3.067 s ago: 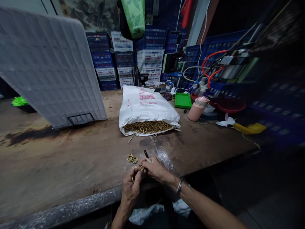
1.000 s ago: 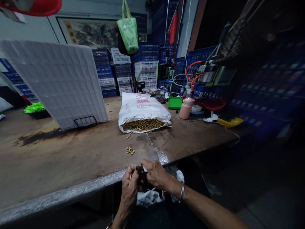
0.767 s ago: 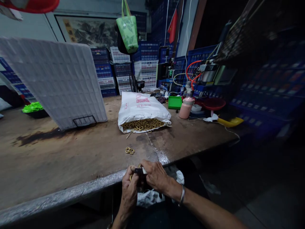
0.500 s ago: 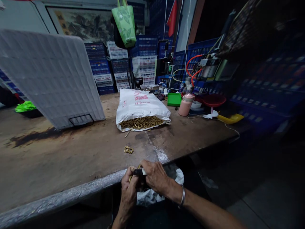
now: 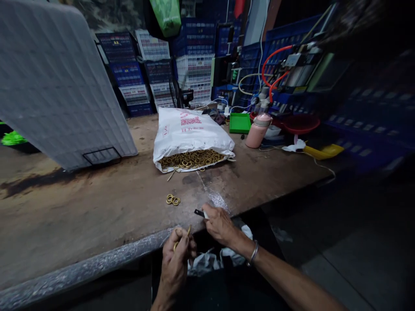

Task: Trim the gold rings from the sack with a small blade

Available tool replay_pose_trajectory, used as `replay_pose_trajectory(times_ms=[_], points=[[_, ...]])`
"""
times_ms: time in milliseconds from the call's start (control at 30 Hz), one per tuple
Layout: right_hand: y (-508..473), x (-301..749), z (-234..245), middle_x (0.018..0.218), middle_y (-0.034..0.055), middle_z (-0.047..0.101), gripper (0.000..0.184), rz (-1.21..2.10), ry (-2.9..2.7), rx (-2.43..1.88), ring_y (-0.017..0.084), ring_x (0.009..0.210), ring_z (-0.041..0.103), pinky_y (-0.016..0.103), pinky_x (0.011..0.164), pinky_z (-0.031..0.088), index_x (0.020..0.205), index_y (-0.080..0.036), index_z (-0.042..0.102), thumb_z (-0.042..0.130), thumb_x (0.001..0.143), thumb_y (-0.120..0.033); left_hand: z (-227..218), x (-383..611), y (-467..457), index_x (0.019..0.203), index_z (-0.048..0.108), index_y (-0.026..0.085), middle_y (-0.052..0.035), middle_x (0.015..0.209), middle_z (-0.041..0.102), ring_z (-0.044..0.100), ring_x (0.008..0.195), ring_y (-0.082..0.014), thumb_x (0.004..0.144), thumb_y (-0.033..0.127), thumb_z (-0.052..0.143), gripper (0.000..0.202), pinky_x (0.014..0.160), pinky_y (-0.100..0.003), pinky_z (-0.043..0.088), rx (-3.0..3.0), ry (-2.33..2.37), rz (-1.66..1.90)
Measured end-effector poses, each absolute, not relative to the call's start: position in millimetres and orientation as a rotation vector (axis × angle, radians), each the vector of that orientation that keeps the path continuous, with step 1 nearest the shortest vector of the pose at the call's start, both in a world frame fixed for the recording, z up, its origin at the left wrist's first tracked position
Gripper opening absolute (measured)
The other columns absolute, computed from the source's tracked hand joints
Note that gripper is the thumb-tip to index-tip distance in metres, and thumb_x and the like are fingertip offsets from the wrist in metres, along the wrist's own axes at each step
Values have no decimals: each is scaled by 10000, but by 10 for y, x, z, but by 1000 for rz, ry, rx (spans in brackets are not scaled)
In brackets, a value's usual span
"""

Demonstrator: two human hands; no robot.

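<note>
At the table's front edge, my left hand [image 5: 173,259] is closed on brass-coloured rings [image 5: 189,230], pinched between thumb and fingers; how many is unclear. My right hand [image 5: 221,225], up and to the right, grips a small tool with a flat black end [image 5: 199,213] and a pale handle mostly hidden in the fingers. The black end points left, apart from the rings. Beyond my hands, a few loose brass-coloured rings [image 5: 175,201] lie together on the wooden table [image 5: 129,207]. Behind them, a white woven sack [image 5: 194,140] lies on its side, its open mouth full of similar rings [image 5: 189,160].
A tall pale ribbed panel [image 5: 65,86] stands on the left. At back right are a green tray [image 5: 240,123], a pink bottle [image 5: 258,131], a red dish [image 5: 301,124] and a yellow scoop [image 5: 324,152]. Stacked crates [image 5: 194,69] line the back. Silvery wrap covers the front edge [image 5: 97,259].
My right hand has drawn the black-ended tool away from the rings, up and to the right. My left hand keeps hold of the rings near the same spot. The view has tilted downward.
</note>
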State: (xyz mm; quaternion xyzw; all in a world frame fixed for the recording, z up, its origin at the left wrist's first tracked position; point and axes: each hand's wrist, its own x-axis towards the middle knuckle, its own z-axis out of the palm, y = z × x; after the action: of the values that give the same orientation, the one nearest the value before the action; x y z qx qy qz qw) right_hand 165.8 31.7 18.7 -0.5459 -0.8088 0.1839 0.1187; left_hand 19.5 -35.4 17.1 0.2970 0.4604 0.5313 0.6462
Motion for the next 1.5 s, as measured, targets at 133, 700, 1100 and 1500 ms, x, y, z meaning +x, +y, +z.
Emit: replay_pose_trajectory(times_ms=[133,700,1100,1500], points=[[190,1558,260,728,25,597,273,647,-2400,-1437,144,670,541,224,588,302,865,-174,479,370,640,-62,142,209,-306,733,463,187,46,572,499,425,443,-56,721,379,599,236,398,-151,292,595,1038,1223],[93,1454,253,811,55,641,183,757,-2457,-1493,158,709,584,230,592,314,893,-170,498,408,739,-134,54,203,-292,707,484,171,44,526,482,417,462,-70,742,405,561,249,447,-176,329,825,1153,1191],[555,1637,20,736,46,605,249,417,-2340,-1657,153,653,535,246,579,269,856,-167,496,388,660,-60,9,323,-461,651,480,167,44,493,507,368,341,-37,686,389,607,257,319,-144,199,534,1060,957],[1037,1010,-45,906,34,623,201,535,-2308,-1495,144,788,558,227,614,298,973,-204,509,433,788,-200,-799,412,-201,633,592,116,-85,666,660,620,656,-181,620,117,613,25,599,-276,483,-7,1149,1020]])
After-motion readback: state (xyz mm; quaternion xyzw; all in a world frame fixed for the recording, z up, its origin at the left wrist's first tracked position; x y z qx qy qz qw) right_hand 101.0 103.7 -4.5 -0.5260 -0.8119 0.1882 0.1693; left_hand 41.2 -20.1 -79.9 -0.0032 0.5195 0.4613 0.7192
